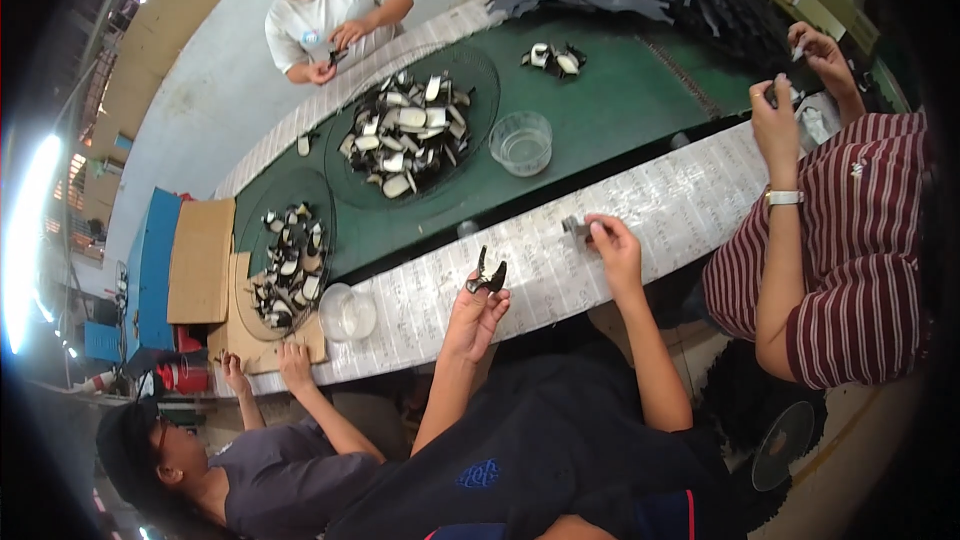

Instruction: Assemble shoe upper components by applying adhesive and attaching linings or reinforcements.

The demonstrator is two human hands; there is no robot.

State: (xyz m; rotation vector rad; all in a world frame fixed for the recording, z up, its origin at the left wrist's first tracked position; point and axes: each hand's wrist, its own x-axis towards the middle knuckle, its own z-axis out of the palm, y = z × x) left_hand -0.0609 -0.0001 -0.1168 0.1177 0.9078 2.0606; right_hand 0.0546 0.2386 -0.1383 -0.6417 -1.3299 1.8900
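One black piece [488, 282] in left hand [474, 320], gray piece [575, 227] in right hand [615, 248]

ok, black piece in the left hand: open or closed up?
Open: the black piece, held in the left hand, shows two prongs standing apart with a gap between them.

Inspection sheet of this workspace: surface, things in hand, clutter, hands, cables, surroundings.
Surface: long green work surface; pale plastic-covered ledge nearer
Things in hand: small curved black piece with pale inside; small grey piece
Clutter: heap of black-and-white pieces; clear round plastic tub
Hands: left hand grips black piece, right hand grey piece
Cables: nothing seen
Surroundings: person in white opposite, another in maroon stripes right, another in grey left
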